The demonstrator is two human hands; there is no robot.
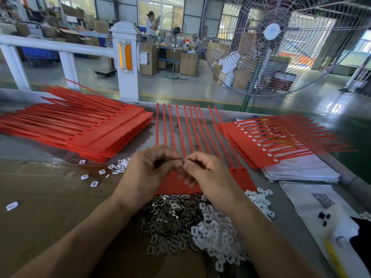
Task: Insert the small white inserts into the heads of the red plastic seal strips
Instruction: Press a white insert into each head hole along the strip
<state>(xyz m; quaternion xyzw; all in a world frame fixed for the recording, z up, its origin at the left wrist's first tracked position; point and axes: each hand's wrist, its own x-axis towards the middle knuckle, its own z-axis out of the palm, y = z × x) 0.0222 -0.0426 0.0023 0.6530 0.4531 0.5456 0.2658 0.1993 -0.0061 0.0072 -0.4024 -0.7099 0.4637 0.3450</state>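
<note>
A red sheet of joined seal strips lies in the middle of the table, its tails pointing away and its heads under my hands. My left hand and my right hand meet above the heads, and their fingertips pinch one small piece between them, too small to identify. Near me lie a heap of grey metal clips and a heap of white inserts. More white inserts are scattered to the left.
A stack of red strip sheets lies at the left. Another red stack with white inserts in its heads rests on white bags at the right. A white printed bag is near right. A large fan stands behind the table.
</note>
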